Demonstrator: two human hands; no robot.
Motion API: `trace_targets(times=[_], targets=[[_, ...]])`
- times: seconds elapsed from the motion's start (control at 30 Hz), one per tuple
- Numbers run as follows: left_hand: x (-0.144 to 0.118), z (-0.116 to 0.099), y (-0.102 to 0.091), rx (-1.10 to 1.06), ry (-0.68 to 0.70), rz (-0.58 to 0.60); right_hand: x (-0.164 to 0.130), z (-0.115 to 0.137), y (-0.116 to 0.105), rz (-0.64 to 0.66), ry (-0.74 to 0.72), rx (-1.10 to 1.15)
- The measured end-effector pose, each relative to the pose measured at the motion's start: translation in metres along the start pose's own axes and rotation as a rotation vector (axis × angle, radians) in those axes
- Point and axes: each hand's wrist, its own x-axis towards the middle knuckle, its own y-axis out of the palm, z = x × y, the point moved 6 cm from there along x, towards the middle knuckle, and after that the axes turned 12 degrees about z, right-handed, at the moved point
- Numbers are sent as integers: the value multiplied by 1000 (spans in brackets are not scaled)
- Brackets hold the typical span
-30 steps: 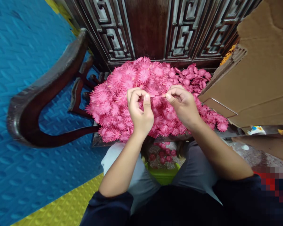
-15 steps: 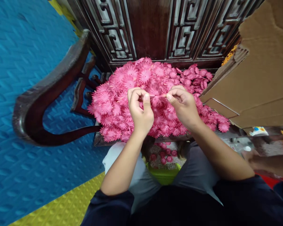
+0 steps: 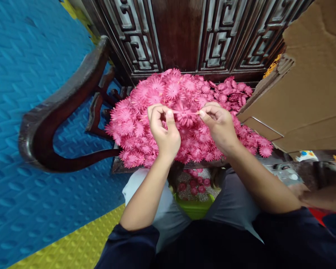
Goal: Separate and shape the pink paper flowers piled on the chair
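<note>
Over a heap of pink artificial flower heads (image 3: pixel 134 130), my two hands pinch one pink artificial flower (image 3: pixel 184 114) between them. My left hand (image 3: pixel 165 127) is closed, thumb against forefinger, at the flower's left edge. Opposite it, my right hand (image 3: pixel 218 123) pinches the right edge in the same way. Spread petals show between the fingertips, while the ends under my fingers are hidden. The heap lies on a dark wooden seat (image 3: pixel 123 170), just beneath both hands.
A curved wooden armrest (image 3: pixel 53 112) bounds the left side. Carved wooden panels (image 3: pixel 176 33) rise behind. Torn cardboard (image 3: pixel 310 86) leans at the right, with another person's arm (image 3: pixel 322 196) below. Between my knees are a green plastic edge (image 3: pixel 194 209) and several fallen flower heads (image 3: pixel 197 183).
My left hand has moved slightly left, my right hand slightly right. The pink flower between them now shows more spread petals. The other person's arm has shifted.
</note>
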Motion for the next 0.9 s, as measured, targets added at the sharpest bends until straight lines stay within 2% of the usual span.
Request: trace_targets(times=[0.67,0.9], targets=[[-2,2,-7,55,-1,-138,2,1,-5,-27,-2,-1],[9,13,3,-30,-85,133,1,-6,-3,-9,79,-6]])
